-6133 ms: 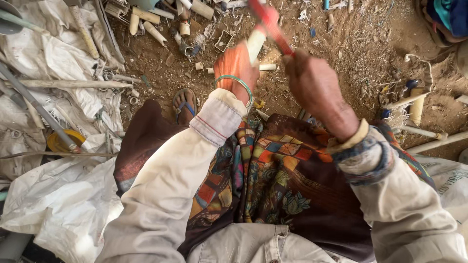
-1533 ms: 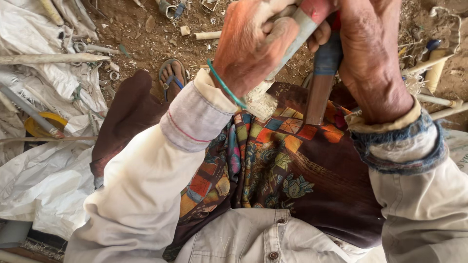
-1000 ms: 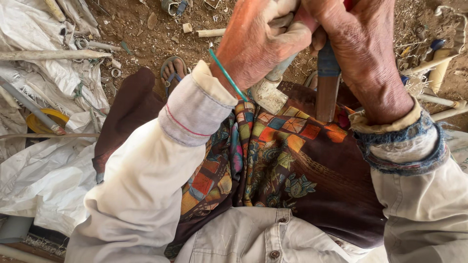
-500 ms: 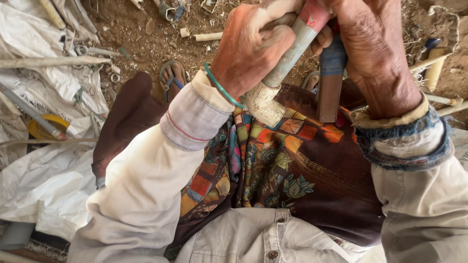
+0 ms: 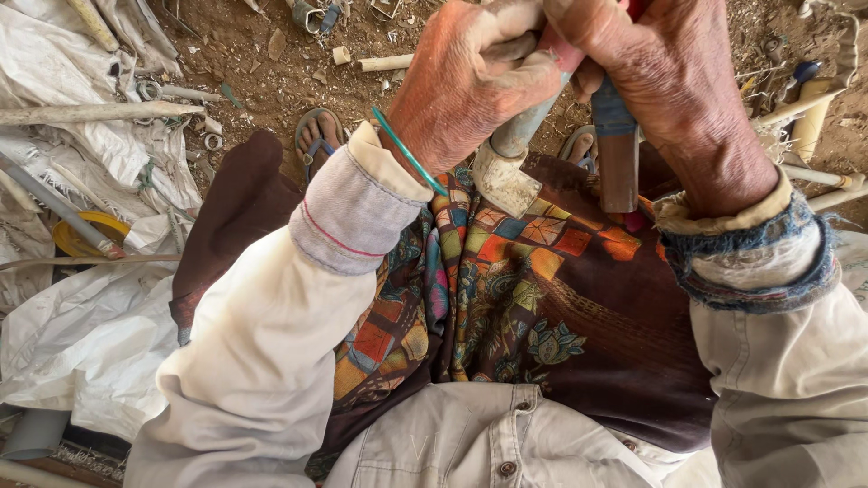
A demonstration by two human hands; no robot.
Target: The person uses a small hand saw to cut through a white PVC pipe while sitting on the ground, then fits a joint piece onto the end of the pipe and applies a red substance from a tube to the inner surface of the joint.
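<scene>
The pipe (image 5: 529,122) sits high in the frame at about 12 o'clock, a grey length with a pale, chipped fitting (image 5: 504,183) on its near end, slanting down toward the lap. The left hand (image 5: 461,86) is clenched around it, fingers wrapped over the top. At 1 o'clock the right hand (image 5: 674,86) is closed on a tool (image 5: 617,149) with a blue grip and a flat rusty end that hangs down just beside the pipe; what its far end does is cut off by the frame edge.

The two hands work tight against each other, so a slip of the tool would likely drive it into the left knuckles or thumb. The pipe is braced only by that one grip over the patterned cloth (image 5: 506,280), not on anything firm; if it twists or jumps, the fitting could strike the lap or the sandalled feet (image 5: 316,136) just below. The fitting looks brittle, and a hard blow could throw chips toward the face.

At 9 o'clock lie white sacks (image 5: 86,343), loose pipes (image 5: 90,113) and a yellow disc (image 5: 86,235); more pipe offcuts (image 5: 384,63) litter the dirt at 11, easy to lose a dropped piece among.
</scene>
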